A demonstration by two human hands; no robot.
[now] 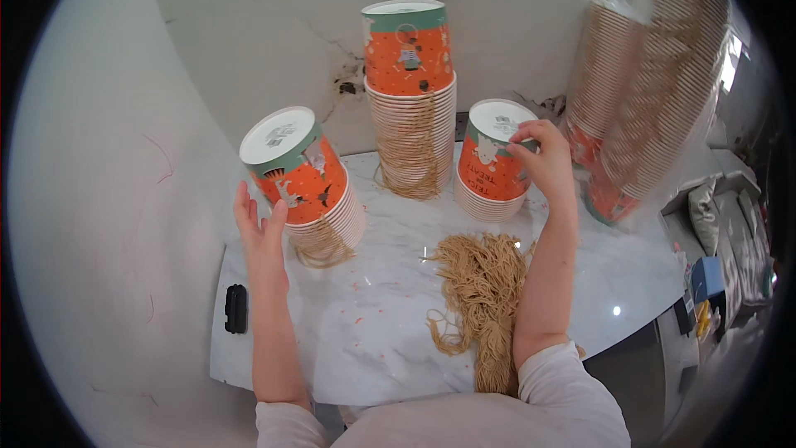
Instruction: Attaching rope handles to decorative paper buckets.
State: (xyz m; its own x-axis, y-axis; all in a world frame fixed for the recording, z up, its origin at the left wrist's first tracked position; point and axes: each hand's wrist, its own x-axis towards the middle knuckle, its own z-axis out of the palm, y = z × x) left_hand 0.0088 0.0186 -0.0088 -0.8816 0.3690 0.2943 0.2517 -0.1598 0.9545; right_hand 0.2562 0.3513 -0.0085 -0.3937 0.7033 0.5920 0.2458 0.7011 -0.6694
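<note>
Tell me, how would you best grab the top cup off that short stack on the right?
Grip the top cup around its orange side wall, coming from above. It sits upside down with its flat base up and its rim nested over the stack, so it likely lifts straight off. The right hand already touches its upper edge.

We see orange cups [303,178] with teal bands near their white bases and small printed figures; the tall stack [409,91] and the short stack [495,162] match them. The string [485,290] is tan. Our table [373,323] is white marble with grey veins, and a black block [236,309] lies on it. Our sleeves [564,386] are pale pink.
</note>
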